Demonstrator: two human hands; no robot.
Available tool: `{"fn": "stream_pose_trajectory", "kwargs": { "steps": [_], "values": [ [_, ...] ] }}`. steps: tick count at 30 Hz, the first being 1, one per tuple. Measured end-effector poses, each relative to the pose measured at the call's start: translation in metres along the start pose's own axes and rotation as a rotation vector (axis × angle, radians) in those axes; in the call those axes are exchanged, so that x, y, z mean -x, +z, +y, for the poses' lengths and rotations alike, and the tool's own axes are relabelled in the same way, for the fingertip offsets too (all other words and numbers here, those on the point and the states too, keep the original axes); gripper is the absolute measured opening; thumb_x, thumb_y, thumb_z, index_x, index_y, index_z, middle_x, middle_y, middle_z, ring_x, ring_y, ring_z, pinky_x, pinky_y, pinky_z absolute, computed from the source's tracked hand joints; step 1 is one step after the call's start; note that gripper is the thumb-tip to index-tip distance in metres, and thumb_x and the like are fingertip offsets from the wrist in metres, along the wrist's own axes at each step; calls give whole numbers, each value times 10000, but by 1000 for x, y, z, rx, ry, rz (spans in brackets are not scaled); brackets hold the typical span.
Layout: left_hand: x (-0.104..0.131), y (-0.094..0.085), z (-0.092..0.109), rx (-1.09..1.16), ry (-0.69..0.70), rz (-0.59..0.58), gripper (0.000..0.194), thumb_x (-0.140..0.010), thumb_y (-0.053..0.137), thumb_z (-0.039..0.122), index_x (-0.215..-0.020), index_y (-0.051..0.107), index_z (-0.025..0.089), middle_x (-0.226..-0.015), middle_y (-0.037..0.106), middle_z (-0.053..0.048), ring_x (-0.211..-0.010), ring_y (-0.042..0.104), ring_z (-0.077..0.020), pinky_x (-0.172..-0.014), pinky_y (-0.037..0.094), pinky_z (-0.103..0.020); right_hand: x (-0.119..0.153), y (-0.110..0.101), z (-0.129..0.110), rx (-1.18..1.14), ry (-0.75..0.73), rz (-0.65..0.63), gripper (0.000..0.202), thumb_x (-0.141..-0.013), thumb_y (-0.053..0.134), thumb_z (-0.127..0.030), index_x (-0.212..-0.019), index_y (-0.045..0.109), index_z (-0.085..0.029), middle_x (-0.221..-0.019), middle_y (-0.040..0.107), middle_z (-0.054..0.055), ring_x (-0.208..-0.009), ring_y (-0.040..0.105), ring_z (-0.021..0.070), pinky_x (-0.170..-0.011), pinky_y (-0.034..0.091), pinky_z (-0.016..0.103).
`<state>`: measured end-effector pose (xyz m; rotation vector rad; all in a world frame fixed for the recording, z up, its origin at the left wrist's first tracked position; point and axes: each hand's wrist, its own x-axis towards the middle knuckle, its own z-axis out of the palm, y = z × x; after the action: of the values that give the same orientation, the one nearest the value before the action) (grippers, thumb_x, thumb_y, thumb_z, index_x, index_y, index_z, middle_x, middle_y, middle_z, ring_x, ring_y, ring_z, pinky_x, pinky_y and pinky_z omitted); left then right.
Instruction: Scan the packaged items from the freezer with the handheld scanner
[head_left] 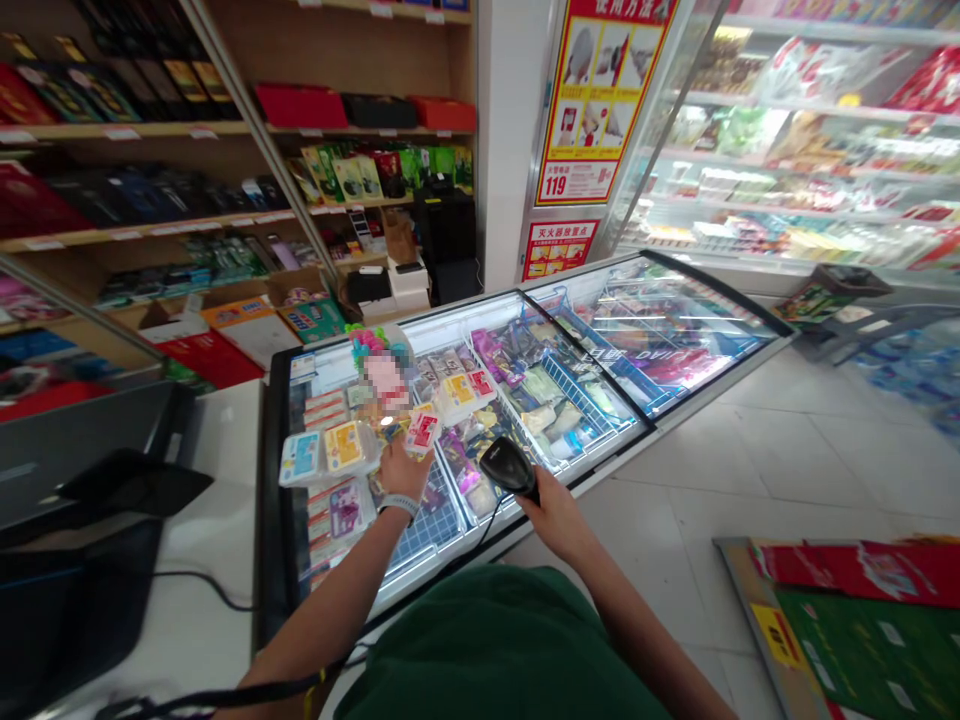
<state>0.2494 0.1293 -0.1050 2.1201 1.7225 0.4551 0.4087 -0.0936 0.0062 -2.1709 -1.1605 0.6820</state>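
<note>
My right hand is wrapped round the handle of a black handheld scanner, whose cable hangs down over the freezer edge. My left hand reaches over the glass freezer top, its fingers at a small clear pack with a red and white label. To its left, a pack with a yellow label sits beside one with a blue label on the glass. Further back are packs with a yellow label and a red label. Behind my left hand, a blurred patch hides something with colourful edges.
The glass-topped freezer runs away to the right. At the left, a white counter holds a dark monitor. Shelves, cardboard boxes and a refrigerated display stand behind. A red and green stack lies lower right.
</note>
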Motion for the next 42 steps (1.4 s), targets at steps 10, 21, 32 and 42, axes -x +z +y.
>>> {"fn": "stream_pose_trajectory", "kwargs": {
  "steps": [10,21,32,42],
  "values": [
    [53,-72,-29,-36,280,269,598,-790,644,432,-1315,526,170,-1307,538,-150,-1241,459,-317,-1066,283,-442,4,-6,-31,-37,-158,-105,230,-830,581,-136,-1050,524,-174,-1054,612,93,-980,576,226,-840,424,323],
    [78,-104,-38,-95,259,398,574,-827,593,472,-1317,513,183,-1318,534,-139,-1224,479,-296,-1079,236,-440,7,1,-57,-1,-318,-206,280,-844,544,-113,-1115,511,-180,-1077,589,98,-1024,541,230,-906,416,357],
    [81,-105,-35,-113,200,368,571,-823,587,481,-1302,522,177,-1319,543,-138,-1227,478,-292,-1064,239,-428,9,3,-58,28,-295,-216,227,-810,542,-79,-1010,501,-179,-1034,581,91,-969,536,223,-871,418,345],
    [84,-109,-52,-40,-36,386,620,-753,658,529,-1267,531,208,-1238,592,-103,-1194,516,-285,-1017,360,-407,4,4,-53,-42,-301,-193,287,-856,556,-135,-1136,513,-180,-1099,594,101,-1040,552,231,-910,421,350]
  ]
}}
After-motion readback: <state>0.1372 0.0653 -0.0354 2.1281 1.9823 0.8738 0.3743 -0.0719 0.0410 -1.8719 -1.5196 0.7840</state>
